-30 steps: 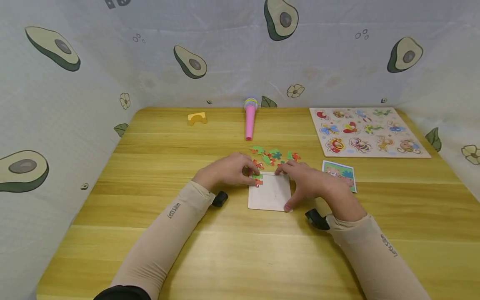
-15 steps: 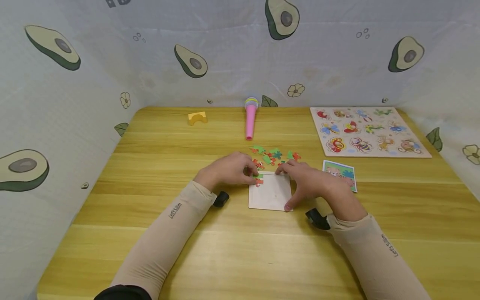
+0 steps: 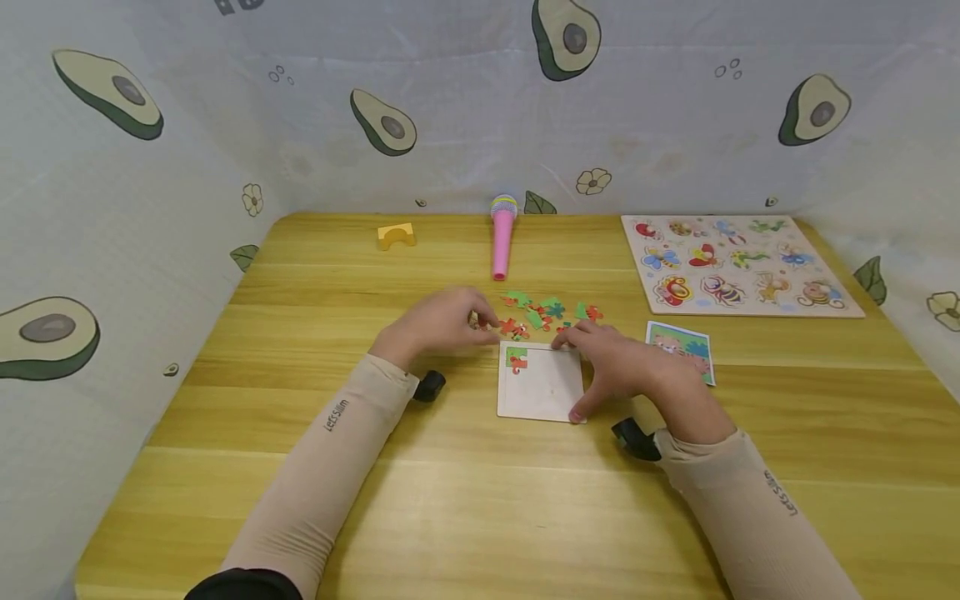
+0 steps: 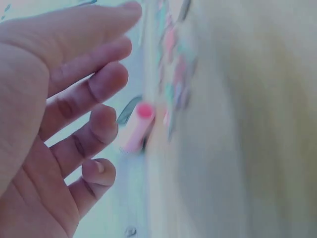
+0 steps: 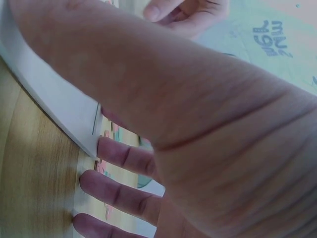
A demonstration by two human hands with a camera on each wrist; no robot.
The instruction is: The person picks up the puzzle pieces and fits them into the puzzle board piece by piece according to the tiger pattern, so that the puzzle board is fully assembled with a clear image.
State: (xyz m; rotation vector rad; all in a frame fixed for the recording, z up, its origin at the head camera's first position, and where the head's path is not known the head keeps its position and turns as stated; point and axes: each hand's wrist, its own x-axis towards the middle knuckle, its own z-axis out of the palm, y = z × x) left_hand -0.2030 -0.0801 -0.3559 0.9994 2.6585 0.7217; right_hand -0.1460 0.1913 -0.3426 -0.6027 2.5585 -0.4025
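Observation:
A white square puzzle tray (image 3: 542,392) lies on the table, with joined green and red jigsaw pieces (image 3: 517,359) in its far left corner. My right hand (image 3: 618,362) holds the tray by its right side, thumb at the near right corner and fingers at the far edge. In the right wrist view, fingertips (image 5: 106,148) touch the tray's edge. My left hand (image 3: 446,323) hovers left of the tray with loosely bent fingers and nothing between them. Just beyond the tray lies a scatter of loose jigsaw pieces (image 3: 535,318), blurred in the left wrist view.
A picture card (image 3: 682,348) lies right of the tray, partly behind my right hand. Farther back are a pink toy microphone (image 3: 502,242), a yellow arch block (image 3: 395,237) and a wooden insect puzzle board (image 3: 738,292). A patterned curtain surrounds the table (image 3: 480,508).
My left hand has let go of the pieces in the tray's corner and moved away to the left and back. The right hand and the tray stay in place.

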